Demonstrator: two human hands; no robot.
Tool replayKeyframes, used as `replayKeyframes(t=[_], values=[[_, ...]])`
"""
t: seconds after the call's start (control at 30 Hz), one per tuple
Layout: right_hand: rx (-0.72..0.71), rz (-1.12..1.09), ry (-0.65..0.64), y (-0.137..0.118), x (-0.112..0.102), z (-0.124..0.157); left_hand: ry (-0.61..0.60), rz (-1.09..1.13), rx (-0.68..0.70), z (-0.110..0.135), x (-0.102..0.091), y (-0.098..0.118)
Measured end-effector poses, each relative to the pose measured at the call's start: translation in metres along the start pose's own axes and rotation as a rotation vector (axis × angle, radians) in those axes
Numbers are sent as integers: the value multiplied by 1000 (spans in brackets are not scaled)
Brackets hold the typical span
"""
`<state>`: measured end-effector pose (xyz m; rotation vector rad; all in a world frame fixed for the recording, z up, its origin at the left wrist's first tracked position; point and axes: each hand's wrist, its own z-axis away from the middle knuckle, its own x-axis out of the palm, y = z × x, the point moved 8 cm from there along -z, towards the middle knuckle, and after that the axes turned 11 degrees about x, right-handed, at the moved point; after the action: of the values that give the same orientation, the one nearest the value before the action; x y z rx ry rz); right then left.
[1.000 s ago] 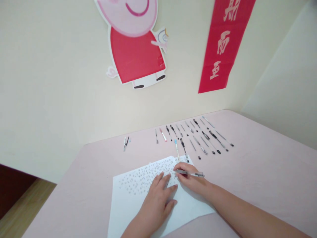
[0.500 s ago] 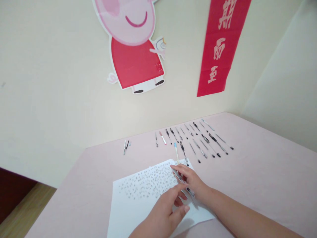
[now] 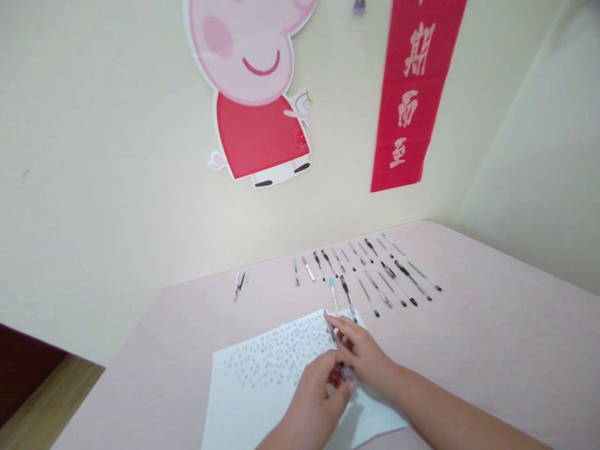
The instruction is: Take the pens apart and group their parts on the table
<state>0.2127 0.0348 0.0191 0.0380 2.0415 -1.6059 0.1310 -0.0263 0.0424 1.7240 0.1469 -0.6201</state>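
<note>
Above the white paper (image 3: pixel 253 412), a slim clear pen (image 3: pixel 331 333) is held at a slant between my two hands. Its upper part is in the fingers of my right hand (image 3: pixel 370 356). My left hand (image 3: pixel 312 394) has thumb and fingers closed around the pen's lower end, which they partly hide. Rows of small dark handwriting cover the upper part of the paper. Just past the paper's far edge lie a blue-capped pen (image 3: pixel 333 294) and a black-gripped pen (image 3: pixel 347 295).
Several pens and refills (image 3: pixel 384 290) lie in two slanting rows on the pink tabletop (image 3: pixel 497 350). A small group of pen parts (image 3: pixel 237 287) lies farther left. Behind stands a wall with a cartoon pig cutout (image 3: pixel 262 134) and a red banner (image 3: pixel 405 112).
My left hand has moved in and closed on the pen's lower end, and the pen has turned more upright. The view has tilted slightly upward.
</note>
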Motion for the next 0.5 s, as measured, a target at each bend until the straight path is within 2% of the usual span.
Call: replayKeyframes(t=[0.13,0.37,0.43,0.5], values=[[18,14,45,1,-2,0,97,-111,71,-5,-31,-6],[75,-19,58,4,-2,0,361,-364,132,-32,-105,-33],[59,-19,57,2,-2,0,408,-429,150,-45,-119,-41],[42,-14,52,0,-2,0,393,-485,165,-61,-126,-51]])
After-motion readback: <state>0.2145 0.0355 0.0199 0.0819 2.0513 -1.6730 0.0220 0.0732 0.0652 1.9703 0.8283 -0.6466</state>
